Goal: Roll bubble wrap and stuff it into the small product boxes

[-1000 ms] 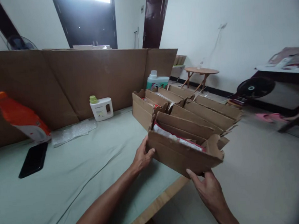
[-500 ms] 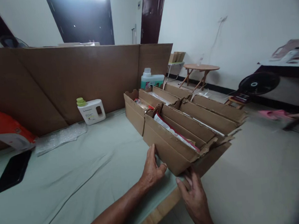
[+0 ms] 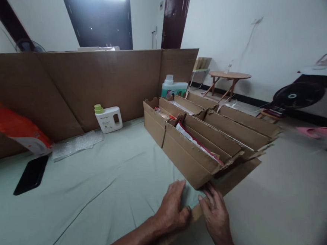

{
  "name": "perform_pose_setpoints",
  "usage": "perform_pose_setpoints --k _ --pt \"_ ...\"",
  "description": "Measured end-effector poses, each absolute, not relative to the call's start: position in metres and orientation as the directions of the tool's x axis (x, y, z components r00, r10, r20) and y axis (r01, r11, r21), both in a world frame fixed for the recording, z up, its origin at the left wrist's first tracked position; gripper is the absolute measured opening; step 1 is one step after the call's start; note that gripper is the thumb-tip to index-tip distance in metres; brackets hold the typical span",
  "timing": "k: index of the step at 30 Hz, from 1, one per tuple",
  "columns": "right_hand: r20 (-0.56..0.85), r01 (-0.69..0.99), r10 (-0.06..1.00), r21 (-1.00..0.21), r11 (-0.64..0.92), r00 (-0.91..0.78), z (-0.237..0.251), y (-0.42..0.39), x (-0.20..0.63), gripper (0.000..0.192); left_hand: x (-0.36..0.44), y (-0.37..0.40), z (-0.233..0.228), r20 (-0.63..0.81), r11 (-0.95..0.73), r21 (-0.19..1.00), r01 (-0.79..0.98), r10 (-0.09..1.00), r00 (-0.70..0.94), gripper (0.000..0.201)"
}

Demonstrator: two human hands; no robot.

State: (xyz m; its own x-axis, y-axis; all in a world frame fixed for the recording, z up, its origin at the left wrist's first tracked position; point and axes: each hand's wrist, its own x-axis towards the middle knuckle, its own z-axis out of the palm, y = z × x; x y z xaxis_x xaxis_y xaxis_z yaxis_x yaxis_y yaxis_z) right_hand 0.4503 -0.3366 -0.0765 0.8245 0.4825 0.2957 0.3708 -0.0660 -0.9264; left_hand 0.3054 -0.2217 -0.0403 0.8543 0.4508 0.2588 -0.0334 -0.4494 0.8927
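**Box set down, hands drawn back to the table edge**

Since a second ago the cardboard box has gone from being lifted in front of me to resting on the table, and both of my hands have slid back toward me, off its sides.

My left hand now lies palm down on the pale green cloth covering the table, fingers loosely curled and spread, gripping nothing; its fingertips sit just short of the near corner of the box. My right hand is beside it at the table edge, fingers extended and relaxed, the tips touching or very nearly touching the bottom corner of the box where it overhangs; it has hold of nothing that I can see.

The box sits at the right edge of the table, its torn flaps open, with a red and white packet lying inside. More open cardboard boxes stand packed close behind it.

Further back, a white jug with a green cap stands against the cardboard wall, and a green bottle stands behind the boxes. At the far left I see an orange and white bottle, a black phone and a sheet of bubble wrap.
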Motion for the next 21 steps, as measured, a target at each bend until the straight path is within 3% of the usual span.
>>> perform_pose_setpoints --k 4,8,10,13,16,21 --pt "0.374 0.421 0.449 -0.907 -0.005 0.811 -0.074 -0.337 0.451 0.037 0.270 -0.248 -0.031 0.279 -0.520 0.851 -0.071 0.335 0.900 0.074" --pt "0.537 0.627 0.478 -0.778 -0.039 0.696 -0.066 -0.333 0.451 0.024 0.232 -0.255 -0.018 0.278 -0.501 0.858 -0.114 0.266 0.923 0.052" --pt "0.631 0.736 0.493 -0.677 -0.028 0.599 -0.063 -0.328 0.452 0.022 0.209 -0.241 -0.008 0.242 -0.555 0.831 -0.028 0.316 0.917 0.044" --pt "0.727 0.847 0.514 -0.531 0.001 0.455 -0.058 -0.322 0.452 0.022 0.170 -0.194 0.011 0.166 -0.704 0.634 0.320 0.528 0.833 0.042" --pt "0.776 0.908 0.521 -0.418 0.005 0.355 -0.056 -0.321 0.452 0.024 0.134 -0.136 0.023 0.152 -0.662 0.503 0.555 0.700 0.698 0.049" --pt "0.801 0.942 0.527 -0.336 0.006 0.282 -0.060 -0.319 0.459 0.023 0.097 -0.107 0.008 0.106 -0.599 0.396 0.695 0.782 0.614 0.063"
